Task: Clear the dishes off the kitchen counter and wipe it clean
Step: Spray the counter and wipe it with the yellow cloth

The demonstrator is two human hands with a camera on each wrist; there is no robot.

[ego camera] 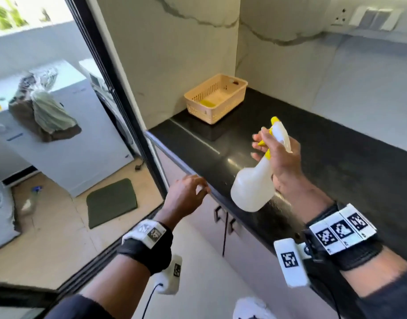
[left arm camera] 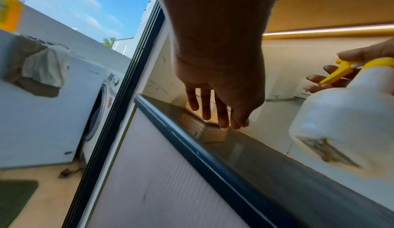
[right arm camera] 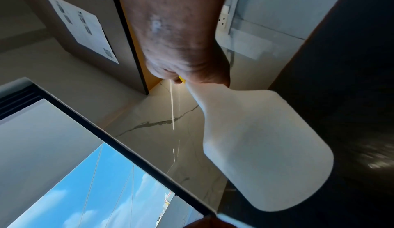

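My right hand (ego camera: 278, 153) grips the neck of a white spray bottle (ego camera: 253, 187) with a yellow trigger and nozzle, held tilted above the black counter (ego camera: 336, 162). The same bottle (right arm camera: 262, 145) fills the right wrist view under my right hand (right arm camera: 181, 59), and the bottle (left arm camera: 345, 123) shows at the right of the left wrist view. My left hand (ego camera: 186, 194) hovers at the counter's front edge, fingers relaxed and holding nothing. In the left wrist view the left hand (left arm camera: 215, 100) has straight fingers pointing at the counter edge.
A beige plastic basket (ego camera: 217, 97) with something yellow inside stands at the counter's far left corner against the marble wall. Cabinet doors with dark handles (ego camera: 223, 217) run below the counter. Left of a sliding door frame (ego camera: 119, 111) are a washing machine, cloths and a green mat (ego camera: 111, 201).
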